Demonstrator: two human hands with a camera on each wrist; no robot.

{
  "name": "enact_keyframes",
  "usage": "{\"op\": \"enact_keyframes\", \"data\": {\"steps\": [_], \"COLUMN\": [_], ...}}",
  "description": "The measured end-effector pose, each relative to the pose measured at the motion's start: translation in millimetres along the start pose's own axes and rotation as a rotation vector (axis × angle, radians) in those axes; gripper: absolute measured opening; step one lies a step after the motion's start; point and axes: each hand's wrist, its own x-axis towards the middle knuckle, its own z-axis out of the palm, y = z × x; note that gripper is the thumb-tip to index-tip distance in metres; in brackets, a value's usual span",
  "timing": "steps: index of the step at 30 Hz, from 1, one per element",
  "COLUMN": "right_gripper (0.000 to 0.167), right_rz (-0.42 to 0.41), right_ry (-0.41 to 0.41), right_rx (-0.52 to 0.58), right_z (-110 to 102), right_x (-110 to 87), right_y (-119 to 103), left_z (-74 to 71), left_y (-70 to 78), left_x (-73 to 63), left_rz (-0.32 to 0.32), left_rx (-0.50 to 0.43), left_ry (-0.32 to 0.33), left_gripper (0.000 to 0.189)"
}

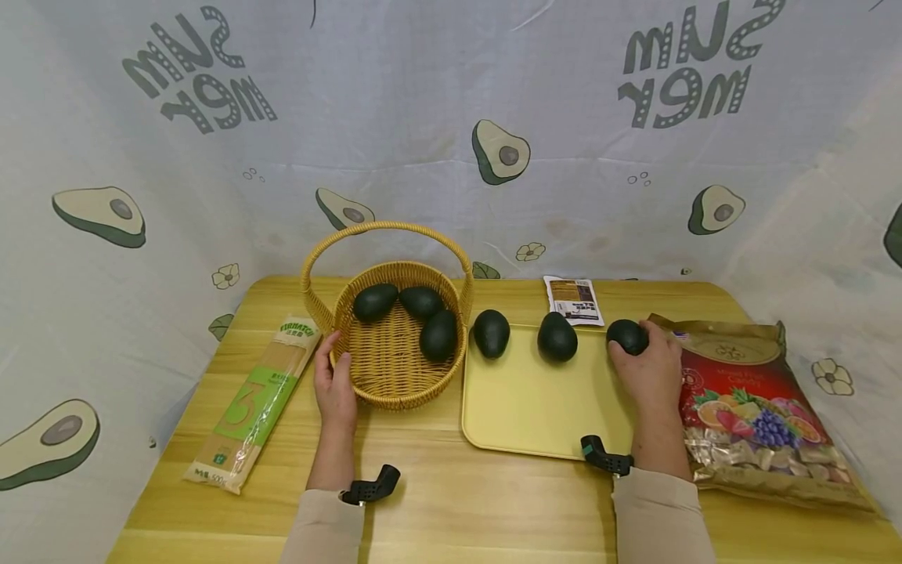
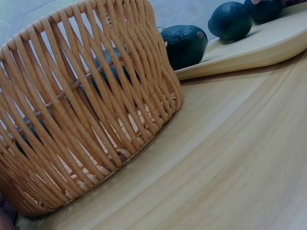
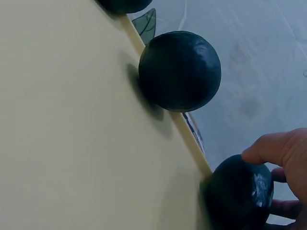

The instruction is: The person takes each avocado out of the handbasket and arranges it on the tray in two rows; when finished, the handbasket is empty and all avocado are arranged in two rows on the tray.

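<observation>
My right hand [image 1: 651, 368] holds a dark green avocado [image 1: 626, 337] at the far right corner of a pale yellow tray [image 1: 546, 407]. In the right wrist view, the thumb and fingers curve around that avocado [image 3: 240, 194]. Two more avocados, one at the tray's far left corner [image 1: 491, 334] and one near its back edge [image 1: 557, 338], stand apart on it. Against the left side of a round wicker basket [image 1: 395, 384] rests my left hand [image 1: 337, 395], fingers extended along its outer wall. Inside lie three avocados, one of them [image 1: 438, 337] by the right wall.
Left of the basket lies a pack of noodles [image 1: 257, 399]. A large red candy bag [image 1: 761, 407] lies right of the tray, close to my right forearm. Behind the tray is a small printed packet [image 1: 574, 300]. The basket's tall handle [image 1: 387, 225] arches up before a patterned curtain [image 1: 423, 117].
</observation>
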Motion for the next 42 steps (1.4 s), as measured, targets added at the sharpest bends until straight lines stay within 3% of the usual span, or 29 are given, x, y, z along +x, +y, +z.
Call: {"op": "enact_keyframes", "data": {"steps": [9, 17, 30, 35, 42], "right_gripper": [0.071, 0.068, 0.062, 0.056, 0.056], "right_rz": [-0.025, -0.115, -0.380, -0.521, -0.644], "right_ry": [0.022, -0.002, -0.025, -0.035, -0.139], "right_rx": [0.005, 0.037, 0.114, 0.144, 0.148], "right_z": [-10.2, -19.6, -13.2, 0.6, 27.0], "right_x": [-4.9, -21.6, -55.1, -70.1, -89.1], "right_y": [-12.1, -40.9, -81.3, -94.6, -113.2], "left_z": [-0.2, -0.2, 1.0, 0.2, 0.1], "left_y": [-0.4, -1.3, 0.6, -0.5, -1.0], "left_x": [-0.4, -0.1, 0.0, -0.4, 0.0], "left_rz": [-0.006, -0.001, 0.003, 0.004, 0.002], "left_rx": [-0.005, -0.004, -0.010, -0.015, -0.013], "left_ry": [-0.006, 0.003, 0.005, 0.000, 0.006], "left_gripper": [0.043, 0.043, 0.043, 0.043, 0.042]}}
